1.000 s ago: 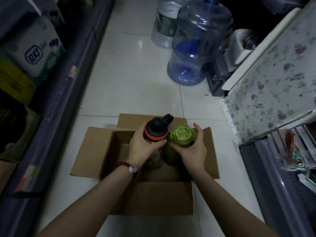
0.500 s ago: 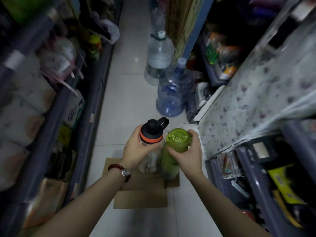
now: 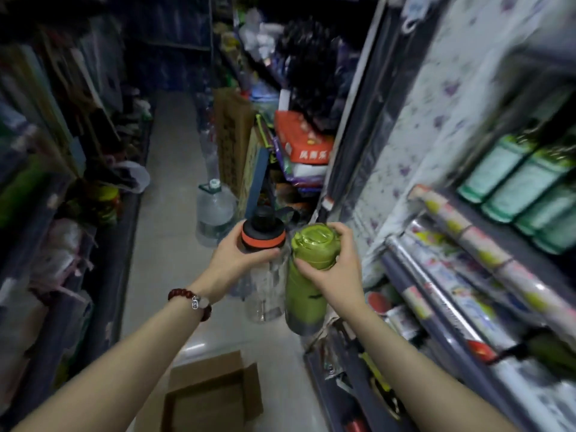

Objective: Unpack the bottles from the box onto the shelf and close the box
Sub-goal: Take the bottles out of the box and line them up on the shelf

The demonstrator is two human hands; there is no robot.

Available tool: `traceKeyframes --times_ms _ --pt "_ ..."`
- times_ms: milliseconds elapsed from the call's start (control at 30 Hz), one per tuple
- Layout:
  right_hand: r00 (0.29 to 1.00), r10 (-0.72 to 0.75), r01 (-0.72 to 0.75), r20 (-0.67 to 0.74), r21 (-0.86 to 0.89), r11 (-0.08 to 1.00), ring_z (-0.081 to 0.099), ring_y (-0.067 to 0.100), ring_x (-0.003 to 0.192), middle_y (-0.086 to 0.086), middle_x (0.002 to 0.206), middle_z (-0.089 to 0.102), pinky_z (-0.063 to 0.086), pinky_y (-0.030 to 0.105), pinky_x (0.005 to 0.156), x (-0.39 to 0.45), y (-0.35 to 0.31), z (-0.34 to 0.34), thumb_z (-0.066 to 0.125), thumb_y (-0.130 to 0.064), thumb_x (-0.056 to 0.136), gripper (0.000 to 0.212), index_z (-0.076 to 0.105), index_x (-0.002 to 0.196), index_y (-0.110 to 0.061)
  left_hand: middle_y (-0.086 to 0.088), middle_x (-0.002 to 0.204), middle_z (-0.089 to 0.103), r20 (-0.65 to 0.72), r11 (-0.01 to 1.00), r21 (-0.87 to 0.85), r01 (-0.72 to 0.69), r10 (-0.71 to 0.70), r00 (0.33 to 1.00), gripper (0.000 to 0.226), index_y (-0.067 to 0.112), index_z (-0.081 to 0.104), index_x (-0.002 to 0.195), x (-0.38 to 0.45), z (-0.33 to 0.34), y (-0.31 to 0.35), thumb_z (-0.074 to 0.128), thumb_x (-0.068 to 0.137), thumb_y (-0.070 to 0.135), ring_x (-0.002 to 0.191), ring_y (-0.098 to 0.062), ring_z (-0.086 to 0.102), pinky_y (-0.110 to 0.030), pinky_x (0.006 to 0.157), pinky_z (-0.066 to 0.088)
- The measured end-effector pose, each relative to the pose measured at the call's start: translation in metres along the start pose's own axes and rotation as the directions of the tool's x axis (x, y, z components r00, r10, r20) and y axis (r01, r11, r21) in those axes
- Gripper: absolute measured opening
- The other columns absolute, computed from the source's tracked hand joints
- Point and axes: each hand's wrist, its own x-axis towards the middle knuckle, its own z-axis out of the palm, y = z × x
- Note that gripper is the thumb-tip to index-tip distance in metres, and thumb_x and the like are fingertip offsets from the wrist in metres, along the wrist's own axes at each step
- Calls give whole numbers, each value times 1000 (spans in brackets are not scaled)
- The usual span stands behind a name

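Note:
My left hand point(image 3: 240, 260) grips a clear bottle point(image 3: 265, 294) by its black lid with an orange ring. My right hand point(image 3: 333, 269) holds a green bottle point(image 3: 305, 304) by its green lid. Both bottles hang upright, side by side, high above the aisle floor. The open cardboard box point(image 3: 215, 397) sits on the floor below, between my forearms, its flaps spread; the part of its inside that shows looks empty. The shelf point(image 3: 467, 322) on my right carries rolls and green packs, just right of the green bottle.
A narrow shop aisle runs ahead between packed shelves on both sides. A large water jug point(image 3: 215, 210) stands on the floor ahead. Cartons and stacked packets point(image 3: 302, 145) crowd the right side further on. A white plastic bag point(image 3: 134, 176) lies at the left shelf's foot.
Both hands have lifted the two bottles out of the box and up to chest height. My view has risen and tilted forward, so the box now lies far below.

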Motion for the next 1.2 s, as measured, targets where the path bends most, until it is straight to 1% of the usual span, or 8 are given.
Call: traceKeyframes --times_ms 100,233,433,667,800,967,1100,1200 --pt "995 -37 36 -93 -17 999 57 14 113 -10 121 56 46 41 99 14 -29 -38 85 -35 59 81 40 126 -41 14 105 70 119 998 -31 -50 53 992 51 33 60 111 14 15 48 84 68 20 94 6 65 -15 79 49" --pt "977 -44 36 -211 -42 998 51 -1 118 -22 125 50 42 38 106 27 -66 -86 87 -32 61 90 36 135 -37 6 111 70 271 992 -67 -106 120 955 52 24 59 118 34 35 102 81 72 14 102 -4 65 -21 83 49" --pt "904 -58 39 -424 -55 998 53 17 122 -15 131 52 43 46 104 31 -110 -147 84 -38 61 96 27 137 -51 2 111 70 433 965 -146 -219 261 863 50 21 59 118 48 80 178 78 74 6 102 -5 66 -18 82 52" --pt "816 -63 69 -575 -10 998 48 -15 114 -34 122 42 40 22 103 10 -149 -216 87 -21 65 100 28 143 -34 4 110 72 519 919 -224 -325 395 758 59 25 64 114 37 130 240 85 59 24 106 -11 66 -34 98 48" --pt "743 -42 56 -668 0 998 59 1 109 -17 118 59 47 35 100 -9 -168 -255 88 -32 58 88 41 132 -30 3 108 73 552 889 -277 -364 458 697 65 22 65 114 13 161 277 85 53 31 104 -9 67 -27 92 49" --pt "665 -76 76 -743 -34 997 63 11 107 -6 117 64 50 44 99 -36 -201 -305 85 -42 51 89 46 130 -25 15 90 75 583 845 -368 -388 535 612 38 27 65 100 -24 199 326 80 71 8 85 6 67 -7 66 49" --pt "610 -141 96 -780 -104 990 65 13 103 -5 112 67 52 45 95 -59 -231 -348 85 -37 56 78 49 124 -25 11 96 75 584 789 -452 -416 614 531 51 28 68 97 -51 224 367 86 49 34 90 -1 69 -14 74 51" --pt "543 -201 129 -816 -156 979 66 11 101 -7 110 66 53 42 93 -74 -254 -377 85 -35 55 75 49 120 -26 7 101 75 589 737 -510 -444 675 444 51 30 69 97 -70 243 398 84 49 36 97 -8 69 -24 82 50"
